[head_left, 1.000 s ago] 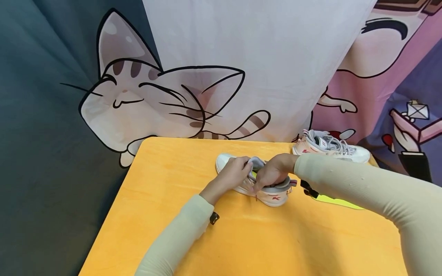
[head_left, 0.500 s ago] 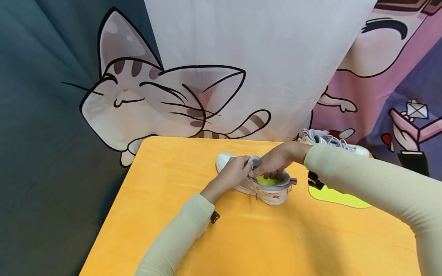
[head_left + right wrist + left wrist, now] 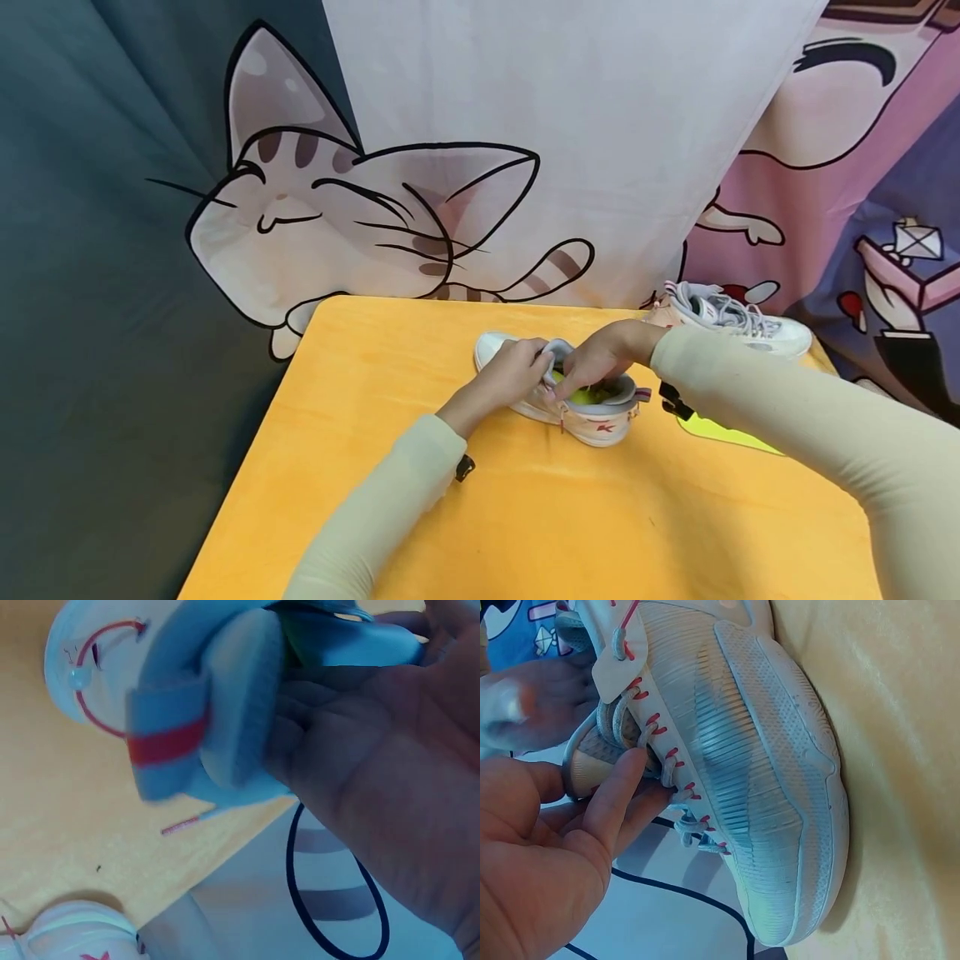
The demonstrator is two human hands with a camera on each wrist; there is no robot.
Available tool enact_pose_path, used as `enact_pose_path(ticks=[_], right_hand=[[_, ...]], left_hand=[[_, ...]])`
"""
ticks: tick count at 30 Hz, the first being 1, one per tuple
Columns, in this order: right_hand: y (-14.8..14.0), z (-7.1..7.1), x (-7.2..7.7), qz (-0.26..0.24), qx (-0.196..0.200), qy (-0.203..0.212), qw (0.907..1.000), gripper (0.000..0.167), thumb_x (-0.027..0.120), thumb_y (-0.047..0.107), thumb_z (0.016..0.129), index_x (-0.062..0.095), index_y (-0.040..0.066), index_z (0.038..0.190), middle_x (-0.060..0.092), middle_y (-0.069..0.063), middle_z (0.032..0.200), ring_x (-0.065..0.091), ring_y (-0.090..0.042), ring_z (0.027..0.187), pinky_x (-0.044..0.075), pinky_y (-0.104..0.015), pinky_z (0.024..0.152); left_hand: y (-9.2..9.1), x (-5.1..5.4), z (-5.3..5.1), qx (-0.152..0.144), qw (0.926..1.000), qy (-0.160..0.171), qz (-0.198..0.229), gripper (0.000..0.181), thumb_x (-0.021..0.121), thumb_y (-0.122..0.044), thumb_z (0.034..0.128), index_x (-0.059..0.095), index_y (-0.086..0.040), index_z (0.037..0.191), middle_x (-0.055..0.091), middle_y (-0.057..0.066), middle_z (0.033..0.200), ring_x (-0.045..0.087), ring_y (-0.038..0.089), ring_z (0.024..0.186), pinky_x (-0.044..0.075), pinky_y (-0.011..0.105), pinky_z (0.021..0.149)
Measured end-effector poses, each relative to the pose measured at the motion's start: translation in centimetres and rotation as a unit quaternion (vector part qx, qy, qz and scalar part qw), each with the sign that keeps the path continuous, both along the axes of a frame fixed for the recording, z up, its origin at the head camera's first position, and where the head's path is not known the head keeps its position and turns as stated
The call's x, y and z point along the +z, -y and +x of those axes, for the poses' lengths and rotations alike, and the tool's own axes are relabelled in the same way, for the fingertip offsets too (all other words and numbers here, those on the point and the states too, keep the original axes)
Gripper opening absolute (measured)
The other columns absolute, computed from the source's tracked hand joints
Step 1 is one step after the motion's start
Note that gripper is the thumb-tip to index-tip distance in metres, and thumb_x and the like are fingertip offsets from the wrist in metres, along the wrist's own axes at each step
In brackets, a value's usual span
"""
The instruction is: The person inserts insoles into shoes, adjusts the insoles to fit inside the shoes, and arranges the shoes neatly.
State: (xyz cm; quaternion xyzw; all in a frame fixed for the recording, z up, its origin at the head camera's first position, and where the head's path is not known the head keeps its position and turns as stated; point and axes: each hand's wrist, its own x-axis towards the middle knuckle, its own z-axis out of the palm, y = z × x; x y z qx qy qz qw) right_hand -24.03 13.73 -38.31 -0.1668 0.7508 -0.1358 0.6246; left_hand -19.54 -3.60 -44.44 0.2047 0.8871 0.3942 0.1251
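Note:
A white and pale pink sneaker (image 3: 596,427) sits on the table, its toe pointing left. My left hand (image 3: 506,379) is at its front; in the left wrist view the thumb and fingers pinch the padded tongue (image 3: 589,766) above the grey laces. My right hand (image 3: 600,354) reaches down into the shoe's opening, the thumb near the collar on the close side. A yellow-green insole (image 3: 588,397) shows inside, below the fingers. In the right wrist view the heel's pull tab (image 3: 166,739) has a red stripe. The right fingertips are hidden in the shoe.
A second white sneaker (image 3: 780,335) stands at the table's back right corner. A flat yellow-green insole (image 3: 723,433) lies partly under the right forearm. Behind the yellow table (image 3: 375,375) hangs a curtain (image 3: 600,125) printed with cartoon figures.
My right hand lifted a little inside the shoe, showing more of the insole, then lowered again. The left hand keeps its hold on the tongue.

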Motion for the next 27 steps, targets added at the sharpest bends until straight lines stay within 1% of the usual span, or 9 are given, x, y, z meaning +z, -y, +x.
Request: enact_pose_path(ticks=[2, 4, 9, 11, 16, 19, 21, 24, 27], right_hand=[[0.0, -0.2, -0.2, 0.004, 0.013, -0.012, 0.9998, 0.04, 0.055, 0.051, 0.104, 0.048, 0.013, 0.094, 0.036, -0.001, 0.09, 0.041, -0.019, 0.091, 0.035, -0.037, 0.086], [0.1, -0.4, -0.4, 0.003, 0.023, -0.026, 0.9994, 0.04, 0.057, 0.047, 0.104, 0.044, 0.016, 0.083, 0.035, 0.001, 0.083, 0.036, -0.017, 0.081, 0.033, -0.034, 0.078], [-0.1, -0.8, -1.0, -0.023, 0.03, -0.047, 0.9982, 0.043, 0.062, 0.032, 0.103, 0.041, 0.02, 0.068, 0.035, 0.005, 0.068, 0.034, -0.013, 0.068, 0.032, -0.029, 0.068], [-0.2, -0.8, -1.3, -0.029, 0.034, -0.052, 0.9976, 0.04, 0.062, 0.031, 0.103, 0.043, 0.02, 0.069, 0.036, 0.006, 0.068, 0.035, -0.012, 0.068, 0.032, -0.028, 0.066], [-0.6, -0.3, -1.4, -0.035, 0.046, -0.086, 0.9947, 0.03, 0.061, 0.032, 0.103, 0.049, 0.016, 0.081, 0.039, 0.004, 0.075, 0.04, -0.014, 0.073, 0.034, -0.028, 0.067], [-0.7, 0.0, -1.1, -0.042, 0.062, -0.111, 0.991, 0.028, 0.059, 0.034, 0.103, 0.051, 0.015, 0.085, 0.04, 0.004, 0.075, 0.041, -0.012, 0.071, 0.034, -0.027, 0.066], [-0.7, 0.2, -0.7, -0.049, 0.075, -0.117, 0.9891, 0.029, 0.057, 0.034, 0.105, 0.052, 0.015, 0.084, 0.039, 0.005, 0.073, 0.04, -0.011, 0.067, 0.034, -0.026, 0.064], [-0.9, 0.7, -0.1, -0.067, 0.065, -0.088, 0.9918, 0.027, 0.053, 0.033, 0.107, 0.056, 0.013, 0.089, 0.042, 0.004, 0.076, 0.04, -0.01, 0.068, 0.036, -0.026, 0.064], [-1.1, 0.9, -0.1, -0.086, 0.034, -0.045, 0.9947, 0.025, 0.05, 0.03, 0.109, 0.058, 0.011, 0.095, 0.045, 0.002, 0.08, 0.041, -0.011, 0.071, 0.036, -0.026, 0.065]], left_hand=[[0.0, 0.1, -0.1, -0.001, 1.0, 0.003, -0.003, 0.03, 0.044, -0.026, 0.112, 0.066, -0.005, 0.114, 0.056, 0.002, 0.073, 0.048, 0.01, 0.057, 0.043, 0.021, 0.054], [0.1, 0.3, -0.1, 0.0, 1.0, 0.004, -0.006, 0.029, 0.044, -0.026, 0.1121, 0.066, -0.005, 0.113, 0.056, 0.002, 0.073, 0.048, 0.01, 0.057, 0.042, 0.021, 0.054], [0.1, 0.6, -0.2, 0.006, 0.9999, 0.0, -0.013, 0.028, 0.045, -0.025, 0.1119, 0.066, -0.006, 0.109, 0.056, 0.002, 0.073, 0.049, 0.01, 0.058, 0.041, 0.021, 0.055], [0.1, 0.6, -0.2, 0.004, 0.9999, 0.001, -0.013, 0.029, 0.045, -0.025, 0.1118, 0.066, -0.005, 0.109, 0.056, 0.002, 0.073, 0.049, 0.01, 0.059, 0.041, 0.021, 0.055], [0.0, 0.4, -0.1, 0.006, 0.9999, 0.004, -0.01, 0.029, 0.045, -0.025, 0.1118, 0.066, -0.005, 0.11, 0.056, 0.002, 0.073, 0.049, 0.011, 0.059, 0.041, 0.021, 0.055], [0.0, 0.3, -0.1, 0.008, 0.9999, 0.007, -0.005, 0.029, 0.045, -0.025, 0.1119, 0.066, -0.006, 0.109, 0.056, 0.002, 0.072, 0.049, 0.011, 0.059, 0.042, 0.022, 0.055], [0.1, 0.2, 0.0, 0.007, 0.9999, 0.007, -0.003, 0.029, 0.044, -0.026, 0.112, 0.066, -0.006, 0.11, 0.056, 0.002, 0.072, 0.049, 0.011, 0.058, 0.042, 0.022, 0.055], [-0.1, 0.1, 0.1, 0.005, 1.0, 0.006, -0.001, 0.03, 0.044, -0.026, 0.1122, 0.066, -0.006, 0.116, 0.056, 0.002, 0.071, 0.048, 0.01, 0.057, 0.041, 0.022, 0.055], [-0.2, 0.1, 0.1, 0.004, 1.0, 0.001, -0.005, 0.03, 0.043, -0.025, 0.1122, 0.066, -0.006, 0.118, 0.054, 0.001, 0.07, 0.046, 0.01, 0.056, 0.04, 0.022, 0.055]])
